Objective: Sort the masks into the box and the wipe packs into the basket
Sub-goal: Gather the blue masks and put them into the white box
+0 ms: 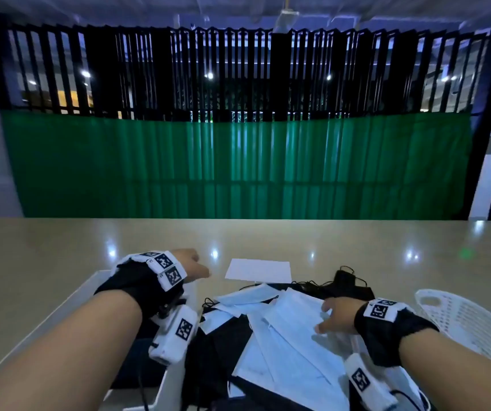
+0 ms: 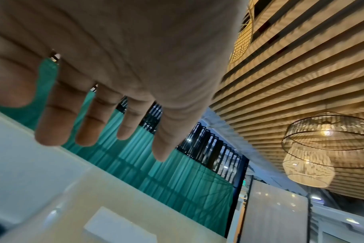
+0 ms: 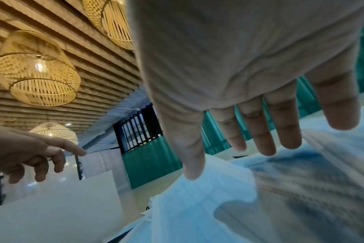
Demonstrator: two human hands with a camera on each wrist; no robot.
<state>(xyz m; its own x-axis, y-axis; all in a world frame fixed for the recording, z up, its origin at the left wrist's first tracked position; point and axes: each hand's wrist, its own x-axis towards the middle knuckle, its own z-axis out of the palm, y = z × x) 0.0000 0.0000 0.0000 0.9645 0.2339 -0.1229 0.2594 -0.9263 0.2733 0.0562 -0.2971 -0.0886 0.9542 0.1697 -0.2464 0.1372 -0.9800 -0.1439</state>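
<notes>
Biggest thing is the beige table (image 1: pixel 60 247) filling the lower half of the head view; on it, centre bottom, a messy heap of masks (image 1: pixel 291 336), pale blue ones on top of black ones; the white box (image 1: pixel 95 284) sits at lower left, mostly hidden under the forearm, and the white perforated basket (image 1: pixel 460 318) is at lower right, just beside the pile; a flat white pack (image 1: pixel 258 270) lies on its own just above the heap, can't say for sure it's a wipe pack, no print I can read on it.

Left hand (image 1: pixel 192 265) is raised over the far corner of the box, left of centre; in the left wrist view its fingers (image 2: pixel 54 118) are stretched out and slightly spread, holding nothing.

Right hand (image 1: pixel 334 317) is palm-down on the blue masks, right of centre; fingers (image 3: pixel 258 131) straight and fanned, tips right at the top mask, not curled round anything.

Both wrists wear black straps with white blocks carrying square black-and-white marker codes; no readable words anywhere.
</notes>
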